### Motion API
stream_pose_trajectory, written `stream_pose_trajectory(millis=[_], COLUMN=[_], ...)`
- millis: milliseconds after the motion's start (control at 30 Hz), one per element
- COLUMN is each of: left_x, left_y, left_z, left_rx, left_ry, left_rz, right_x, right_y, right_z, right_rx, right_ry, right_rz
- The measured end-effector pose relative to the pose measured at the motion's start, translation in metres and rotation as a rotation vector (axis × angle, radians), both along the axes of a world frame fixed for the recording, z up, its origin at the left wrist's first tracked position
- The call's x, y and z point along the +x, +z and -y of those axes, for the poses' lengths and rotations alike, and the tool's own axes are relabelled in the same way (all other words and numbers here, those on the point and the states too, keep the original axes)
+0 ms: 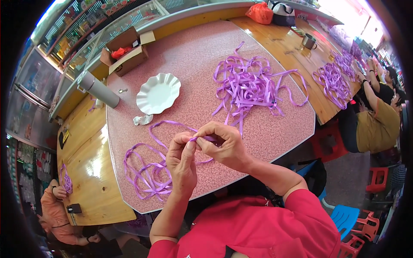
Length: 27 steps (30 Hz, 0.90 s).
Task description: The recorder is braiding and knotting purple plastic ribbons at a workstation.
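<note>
Ribbon: purple ribbon pinched between both hands above the near edge of the pink table; its loose end runs down left into a small heap of loops lying on the table.
Left hand: raised, thumb and forefinger closed on the ribbon, touching the other hand's fingertips.
Right hand: grip closed on the same piece of ribbon, fingers curled over it.
Big tangle: more purple ribbon, farther back on the table, well apart from the hands.
White plate: scalloped, beyond the small heap.
Grey flask: on its side, left of the plate.
Cardboard box: open, at the far left corner.
</note>
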<state>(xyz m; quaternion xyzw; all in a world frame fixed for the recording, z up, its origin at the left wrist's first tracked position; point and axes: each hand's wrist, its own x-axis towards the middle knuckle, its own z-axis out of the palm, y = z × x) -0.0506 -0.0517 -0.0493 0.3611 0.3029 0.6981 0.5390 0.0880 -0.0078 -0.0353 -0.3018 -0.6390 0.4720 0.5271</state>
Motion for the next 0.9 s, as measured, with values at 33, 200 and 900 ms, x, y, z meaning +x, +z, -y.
stream_pose_trajectory(millis=[33,200,900], left_x=[-0.001,-0.006,-0.007], left_y=[-0.002,0.002,-0.003], left_z=[-0.001,-0.001,-0.011], left_rx=[0.025,-0.011,0.464], left_ry=[0.010,0.034,0.508], left_rz=[-0.018,-0.262,-1.066], right_x=[0.000,0.006,0.008], right_y=[0.001,0.003,-0.002], right_z=[0.000,-0.007,-0.008], right_rx=[-0.110,0.110,-0.671], right_ry=[0.033,-0.004,0.380], right_rz=[-0.030,0.071,-0.349])
